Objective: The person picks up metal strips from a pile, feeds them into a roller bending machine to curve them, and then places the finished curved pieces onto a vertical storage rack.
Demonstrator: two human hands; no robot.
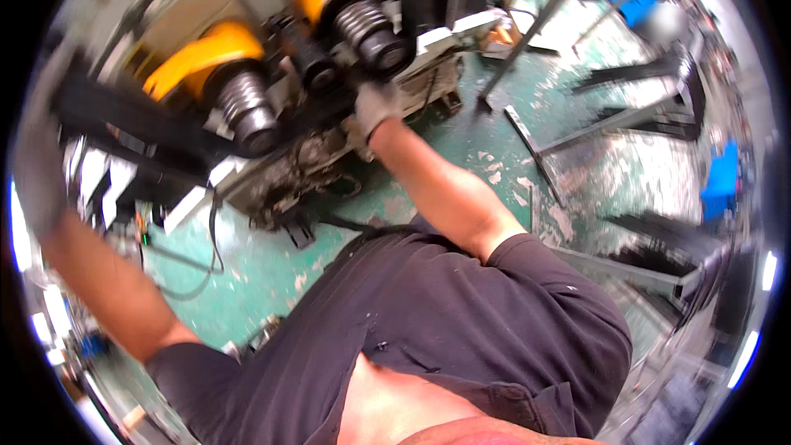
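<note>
My left hand, in a grey glove and smeared by motion, is raised at the far left beside the end of a long black bar. The bar runs across the front of a machine, below two ribbed metal rollers with yellow covers. In a pale glove, my right hand reaches to the machine's front edge, just under the right-hand roller. Its fingers are blurred and partly hidden at the dark parts there. Whether either hand grips the bar is not clear.
Below the rollers sits the machine's grimy metal base. A dark cable hangs to the worn green floor. Metal stands with dark bars fill the right side, near blue bins.
</note>
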